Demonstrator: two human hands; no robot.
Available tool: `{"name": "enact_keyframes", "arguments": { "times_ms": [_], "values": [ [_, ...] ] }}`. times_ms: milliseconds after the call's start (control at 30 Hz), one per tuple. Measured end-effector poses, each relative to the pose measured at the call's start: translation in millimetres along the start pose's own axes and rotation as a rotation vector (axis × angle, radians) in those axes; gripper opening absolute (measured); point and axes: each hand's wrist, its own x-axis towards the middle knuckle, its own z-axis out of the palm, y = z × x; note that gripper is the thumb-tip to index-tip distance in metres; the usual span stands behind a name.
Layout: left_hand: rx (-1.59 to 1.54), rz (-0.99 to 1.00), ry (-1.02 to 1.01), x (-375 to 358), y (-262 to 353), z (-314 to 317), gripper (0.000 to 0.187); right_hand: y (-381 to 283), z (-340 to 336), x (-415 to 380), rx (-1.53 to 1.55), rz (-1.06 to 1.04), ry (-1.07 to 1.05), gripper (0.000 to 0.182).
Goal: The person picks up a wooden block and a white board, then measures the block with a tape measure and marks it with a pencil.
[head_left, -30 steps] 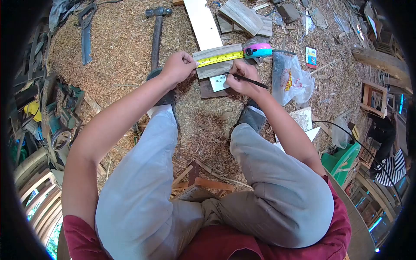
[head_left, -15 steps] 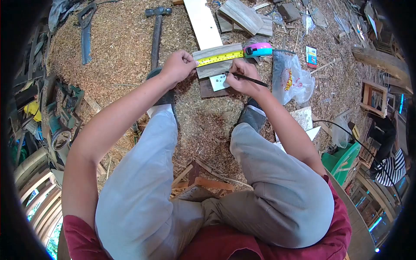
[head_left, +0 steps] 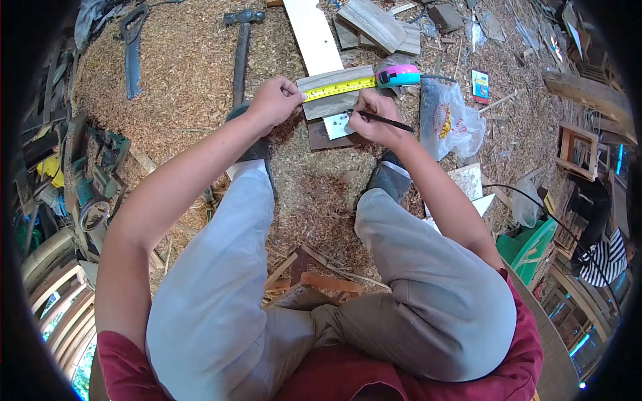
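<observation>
A yellow tape measure blade [head_left: 340, 87] lies extended across a short grey wooden board [head_left: 331, 105], its pink and blue case [head_left: 398, 76] at the board's right end. My left hand [head_left: 276, 103] is closed on the blade's end at the board's left edge. Closed around a dark pencil [head_left: 388, 122], my right hand [head_left: 376, 119] rests at the board's lower right, the tip close to the wood. Below the board a white plate with holes [head_left: 338, 126] shows on a dark piece. A long pale board [head_left: 314, 37] runs away beyond it.
A hammer [head_left: 241, 57] and a handsaw [head_left: 133, 57] lie on the shavings to the left. More grey boards [head_left: 372, 25] are stacked behind. A plastic bag [head_left: 455, 127] and a small blue-red packet [head_left: 480, 87] lie at right, with a green container [head_left: 527, 248] lower down.
</observation>
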Motion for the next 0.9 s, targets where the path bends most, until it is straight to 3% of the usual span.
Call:
{"name": "enact_keyframes", "arguments": {
  "times_ms": [900],
  "values": [
    [-0.036, 0.021, 0.006, 1.2, -2.5, 0.2, 0.015, 2.5, -0.3, 0.9, -0.022, -0.002, -0.004, 0.024]
  ]
}}
